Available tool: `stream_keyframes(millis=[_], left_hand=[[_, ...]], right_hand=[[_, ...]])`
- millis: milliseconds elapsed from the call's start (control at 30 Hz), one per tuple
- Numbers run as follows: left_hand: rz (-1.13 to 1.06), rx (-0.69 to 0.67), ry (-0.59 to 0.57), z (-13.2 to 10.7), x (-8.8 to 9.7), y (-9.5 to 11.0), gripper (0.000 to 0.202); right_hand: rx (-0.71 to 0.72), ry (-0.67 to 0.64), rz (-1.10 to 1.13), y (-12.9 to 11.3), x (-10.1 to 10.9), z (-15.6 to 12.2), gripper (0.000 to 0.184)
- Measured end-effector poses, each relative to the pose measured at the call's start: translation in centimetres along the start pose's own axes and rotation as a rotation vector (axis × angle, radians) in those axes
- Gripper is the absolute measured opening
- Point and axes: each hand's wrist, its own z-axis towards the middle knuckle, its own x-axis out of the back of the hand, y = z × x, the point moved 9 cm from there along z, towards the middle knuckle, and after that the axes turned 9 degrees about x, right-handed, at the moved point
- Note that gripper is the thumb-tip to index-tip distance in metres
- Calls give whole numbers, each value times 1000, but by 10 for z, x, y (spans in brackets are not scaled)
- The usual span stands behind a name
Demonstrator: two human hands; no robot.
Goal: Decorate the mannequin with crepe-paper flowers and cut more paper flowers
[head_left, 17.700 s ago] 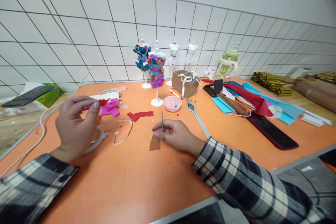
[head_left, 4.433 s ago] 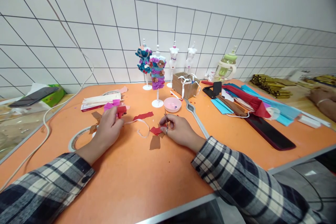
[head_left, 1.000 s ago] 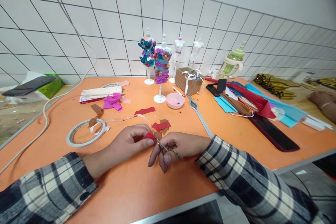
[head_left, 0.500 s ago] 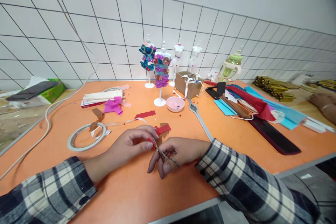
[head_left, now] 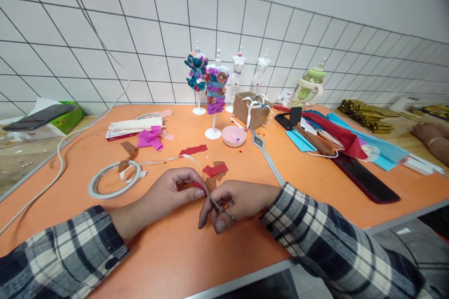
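From here I see the left hand pinching a red scrap, mostly hidden; the right hand grips scissors, blades hard to make out.

Looks forward and down from the wearer's head, near the bare left fingers and bare right fingers at mid-frame. Spans widely across the smooth orange worktop to the white, dark-gridded tiled wall behind.
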Motion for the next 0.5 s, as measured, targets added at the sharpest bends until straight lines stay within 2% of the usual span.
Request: stream_keyframes(millis=[133, 333, 500], left_hand=[[41, 3, 13, -1, -1, 3, 38], [91, -19, 61, -2, 2, 12, 43], [132, -50, 26, -3, -1, 17, 49]], right_hand=[[3, -21, 26, 2, -3, -1, 52], [-14, 50, 24, 12, 5, 0, 45], [-21, 48, -33, 4, 5, -2, 48]])
